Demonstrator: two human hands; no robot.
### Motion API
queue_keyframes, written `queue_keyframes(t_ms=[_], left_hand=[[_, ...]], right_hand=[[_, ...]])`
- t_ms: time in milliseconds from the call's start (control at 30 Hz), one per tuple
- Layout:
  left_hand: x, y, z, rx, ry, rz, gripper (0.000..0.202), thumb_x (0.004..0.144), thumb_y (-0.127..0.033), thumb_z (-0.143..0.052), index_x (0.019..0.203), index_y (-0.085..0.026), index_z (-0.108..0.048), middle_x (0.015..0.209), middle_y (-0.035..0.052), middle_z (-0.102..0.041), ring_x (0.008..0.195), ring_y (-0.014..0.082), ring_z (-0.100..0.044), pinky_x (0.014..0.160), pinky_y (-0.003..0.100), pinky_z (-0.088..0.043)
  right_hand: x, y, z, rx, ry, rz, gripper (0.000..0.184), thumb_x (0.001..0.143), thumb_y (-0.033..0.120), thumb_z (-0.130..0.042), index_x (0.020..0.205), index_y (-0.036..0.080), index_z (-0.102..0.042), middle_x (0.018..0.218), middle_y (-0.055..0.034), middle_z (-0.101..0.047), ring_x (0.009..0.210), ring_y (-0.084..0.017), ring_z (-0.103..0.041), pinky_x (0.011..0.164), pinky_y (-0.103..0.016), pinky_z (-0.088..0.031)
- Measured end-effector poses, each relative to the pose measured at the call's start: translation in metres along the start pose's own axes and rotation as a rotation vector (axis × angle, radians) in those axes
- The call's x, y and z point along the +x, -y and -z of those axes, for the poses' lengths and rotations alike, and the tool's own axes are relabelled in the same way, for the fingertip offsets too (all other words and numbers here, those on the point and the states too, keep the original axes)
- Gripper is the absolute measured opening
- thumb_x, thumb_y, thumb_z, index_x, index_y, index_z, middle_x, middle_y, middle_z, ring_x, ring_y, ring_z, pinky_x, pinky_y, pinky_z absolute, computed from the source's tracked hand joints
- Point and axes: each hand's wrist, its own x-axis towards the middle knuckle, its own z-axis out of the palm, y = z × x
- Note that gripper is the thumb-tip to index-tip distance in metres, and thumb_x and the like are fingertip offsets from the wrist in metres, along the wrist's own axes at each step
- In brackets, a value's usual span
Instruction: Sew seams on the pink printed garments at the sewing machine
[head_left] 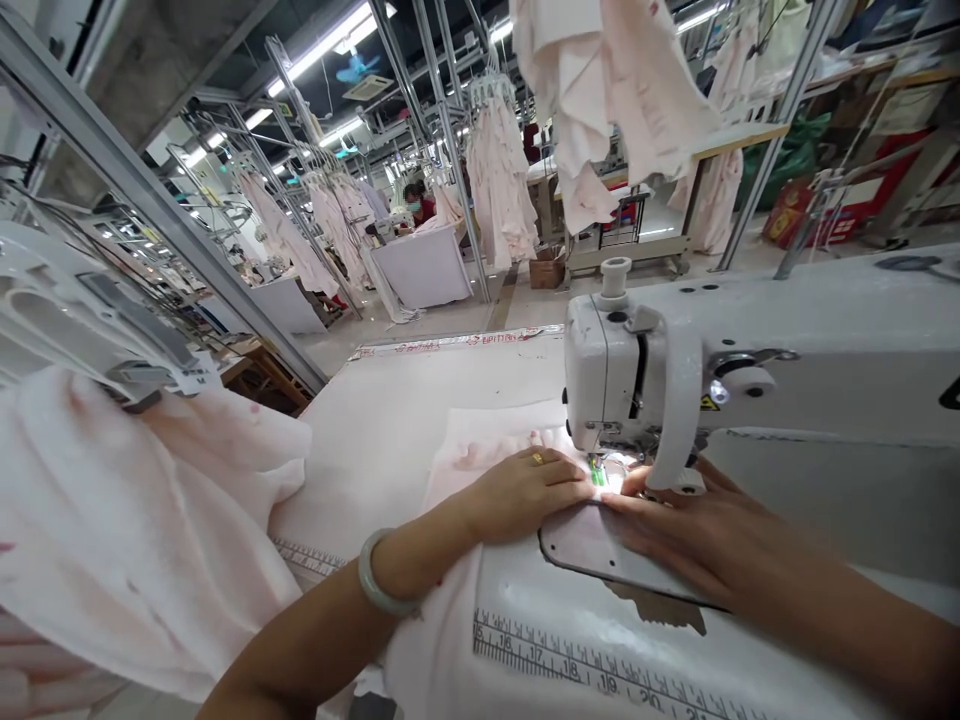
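Note:
Pale pink printed fabric lies on the sewing machine's bed and hangs down over its front. My left hand, with a ring on one finger, lies flat on the fabric, its fingertips just left of the presser foot. Close to the foot on its other side, my right hand has its thumb and fingers closed at the fabric's edge, partly hidden by the machine's white curved guard. A lamp glares at the needle area, so the fine detail there is washed out. The white sewing machine stands upright over the work.
Pink plush pieces hang from a white clamp hanger at left. A printed ruler strip runs along the table's front. Metal posts and hanging garments stand beyond the table. A person is far back.

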Motion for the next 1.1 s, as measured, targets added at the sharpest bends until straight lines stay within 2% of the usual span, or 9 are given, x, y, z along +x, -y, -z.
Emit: queue_keyframes(t_ms=[133, 233, 333, 433, 533, 633, 767, 933, 1100], left_hand=[[-0.001, -0.002, 0.003, -0.032, 0.009, -0.052, 0.040, 0.118, -0.011, -0.044, 0.150, -0.010, -0.068, 0.135, 0.0173, -0.081, 0.135, 0.0248, -0.073, 0.122, 0.040, -0.057], [0.000, -0.005, 0.005, -0.017, 0.027, -0.018, 0.039, 0.119, -0.013, -0.044, 0.150, -0.010, -0.068, 0.134, 0.0169, -0.081, 0.130, 0.0256, -0.074, 0.121, 0.041, -0.057], [0.001, -0.006, 0.005, -0.018, 0.041, 0.043, 0.035, 0.117, -0.012, -0.049, 0.142, -0.010, -0.072, 0.132, 0.0174, -0.081, 0.126, 0.0266, -0.076, 0.119, 0.041, -0.058], [0.003, -0.004, 0.004, -0.035, 0.033, 0.105, 0.033, 0.115, -0.011, -0.053, 0.140, -0.011, -0.074, 0.139, 0.0185, -0.079, 0.135, 0.0279, -0.073, 0.122, 0.041, -0.056], [0.006, -0.002, 0.003, -0.042, 0.038, 0.138, 0.034, 0.114, -0.009, -0.052, 0.141, -0.011, -0.073, 0.145, 0.0178, -0.077, 0.140, 0.0284, -0.071, 0.125, 0.040, -0.054], [0.008, -0.002, 0.004, -0.044, 0.061, 0.150, 0.036, 0.114, -0.009, -0.050, 0.141, -0.010, -0.073, 0.142, 0.0174, -0.079, 0.139, 0.0288, -0.072, 0.124, 0.041, -0.055], [0.008, -0.001, 0.005, -0.052, 0.077, 0.173, 0.040, 0.111, -0.006, -0.050, 0.143, -0.013, -0.073, 0.144, 0.0162, -0.078, 0.139, 0.0282, -0.072, 0.125, 0.042, -0.055], [0.006, 0.001, 0.002, -0.100, 0.051, 0.179, 0.042, 0.111, -0.005, -0.049, 0.144, -0.014, -0.074, 0.147, 0.0164, -0.077, 0.143, 0.0280, -0.071, 0.127, 0.044, -0.055], [0.004, 0.002, -0.004, -0.075, 0.010, 0.184, 0.037, 0.117, -0.016, -0.048, 0.145, -0.013, -0.073, 0.149, 0.0181, -0.077, 0.143, 0.0288, -0.071, 0.128, 0.045, -0.054]], right_hand=[[0.003, 0.005, 0.003, 0.011, 0.017, -0.033, 0.041, 0.117, 0.044, -0.055, 0.155, 0.042, -0.072, 0.117, -0.0023, -0.088, 0.106, -0.030, -0.083, 0.118, -0.060, -0.055], [0.005, 0.007, 0.001, -0.009, -0.023, -0.041, 0.041, 0.119, 0.048, -0.051, 0.149, 0.038, -0.076, 0.111, -0.0039, -0.088, 0.102, -0.032, -0.084, 0.115, -0.064, -0.057], [0.004, 0.006, -0.002, -0.022, -0.021, -0.073, 0.043, 0.119, 0.051, -0.049, 0.146, 0.035, -0.078, 0.114, -0.0056, -0.088, 0.107, -0.035, -0.083, 0.117, -0.069, -0.056], [0.003, 0.003, -0.004, -0.006, 0.028, -0.090, 0.044, 0.119, 0.053, -0.050, 0.149, 0.035, -0.077, 0.123, -0.0060, -0.088, 0.113, -0.036, -0.083, 0.120, -0.071, -0.054], [0.002, -0.001, -0.005, 0.004, 0.029, -0.110, 0.048, 0.119, 0.059, -0.048, 0.144, 0.033, -0.080, 0.125, -0.0078, -0.087, 0.113, -0.036, -0.083, 0.119, -0.073, -0.054], [0.001, -0.004, -0.006, 0.005, 0.004, -0.115, 0.049, 0.119, 0.060, -0.048, 0.140, 0.033, -0.082, 0.116, -0.0083, -0.087, 0.107, -0.034, -0.083, 0.115, -0.067, -0.057], [0.000, -0.007, -0.010, -0.008, -0.036, -0.108, 0.044, 0.117, 0.059, -0.052, 0.138, 0.034, -0.082, 0.112, -0.0065, -0.087, 0.102, -0.032, -0.083, 0.114, -0.063, -0.058], [0.001, -0.008, -0.005, 0.006, 0.012, -0.116, 0.042, 0.117, 0.056, -0.054, 0.139, 0.033, -0.082, 0.109, -0.0070, -0.087, 0.100, -0.031, -0.082, 0.111, -0.060, -0.060], [0.003, -0.008, -0.005, -0.005, -0.039, -0.084, 0.042, 0.118, 0.056, -0.052, 0.134, 0.034, -0.084, 0.111, -0.0057, -0.087, 0.100, -0.029, -0.082, 0.111, -0.059, -0.059]])
